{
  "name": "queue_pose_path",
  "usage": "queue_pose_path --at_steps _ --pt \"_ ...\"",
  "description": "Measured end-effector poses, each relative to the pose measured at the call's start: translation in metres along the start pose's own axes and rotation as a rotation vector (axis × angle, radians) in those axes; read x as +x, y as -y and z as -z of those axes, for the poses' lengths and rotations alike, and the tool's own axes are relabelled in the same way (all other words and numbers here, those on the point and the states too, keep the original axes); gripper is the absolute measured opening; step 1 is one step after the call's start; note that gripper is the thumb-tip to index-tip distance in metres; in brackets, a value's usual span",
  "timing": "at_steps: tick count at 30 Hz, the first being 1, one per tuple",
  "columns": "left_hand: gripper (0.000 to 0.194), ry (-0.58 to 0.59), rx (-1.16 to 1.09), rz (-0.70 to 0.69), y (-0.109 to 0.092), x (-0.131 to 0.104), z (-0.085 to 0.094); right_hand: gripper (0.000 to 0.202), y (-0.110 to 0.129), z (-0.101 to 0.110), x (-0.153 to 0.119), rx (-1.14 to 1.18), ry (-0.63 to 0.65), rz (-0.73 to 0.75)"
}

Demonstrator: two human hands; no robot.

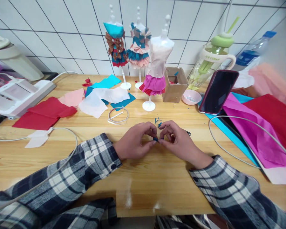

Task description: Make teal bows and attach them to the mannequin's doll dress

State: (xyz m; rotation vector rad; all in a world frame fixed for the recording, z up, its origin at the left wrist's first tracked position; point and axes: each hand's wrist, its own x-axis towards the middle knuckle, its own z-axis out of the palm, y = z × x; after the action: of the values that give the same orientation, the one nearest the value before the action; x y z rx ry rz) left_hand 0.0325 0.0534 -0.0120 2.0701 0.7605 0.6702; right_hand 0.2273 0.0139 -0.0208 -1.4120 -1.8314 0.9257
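Note:
Between the fingertips of both hands is a small dark-blue piece of paper [155, 139]. My left hand [137, 141] pinches it with thumb and forefinger. My right hand [178, 140] is closed in a pinch at the same piece's right side, its fingertips close to the left ones. Tiny blue paper scraps [158, 121] lie just beyond the fingers. A dark tool end [188, 133] shows from behind the right hand; the rest of it is hidden. Past the hands stands a small white mannequin [158, 60] in a pale top and a pink and red ruffled skirt.
Two more dressed mannequins [116, 44] stand by the tiled wall. A cardboard box [175, 90], a pink bowl [192, 97], a propped phone [218, 92] and a jug [205, 63] are at the right. Red paper [44, 111] and white paper [94, 103] lie left. A looped cable [119, 121] rests nearby.

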Motion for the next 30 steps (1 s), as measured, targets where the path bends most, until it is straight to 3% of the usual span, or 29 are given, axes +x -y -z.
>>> queue_pose_path --at_steps 6,13,19,23,30 --pt "0.022 -0.033 -0.160 0.077 -0.0006 0.0024 -0.0014 0.030 0.0007 -0.0037 -0.0031 0.093 -0.049 0.027" --pt "0.025 -0.042 -0.223 0.094 -0.0015 0.0043 -0.0032 0.019 0.0053 0.0011 -0.0060 -0.112 -0.070 0.135" --pt "0.026 -0.023 -0.257 0.108 -0.0045 0.0044 -0.0038 0.012 0.0046 0.0055 -0.0036 -0.076 -0.003 0.273" --pt "0.025 -0.018 -0.204 0.082 -0.0043 0.0033 -0.0045 0.012 0.0038 0.0042 -0.0016 -0.033 0.059 0.206" --pt "0.022 -0.007 -0.067 -0.030 0.0021 -0.0009 -0.0025 0.018 0.0033 0.0008 -0.0008 0.153 0.115 -0.088"
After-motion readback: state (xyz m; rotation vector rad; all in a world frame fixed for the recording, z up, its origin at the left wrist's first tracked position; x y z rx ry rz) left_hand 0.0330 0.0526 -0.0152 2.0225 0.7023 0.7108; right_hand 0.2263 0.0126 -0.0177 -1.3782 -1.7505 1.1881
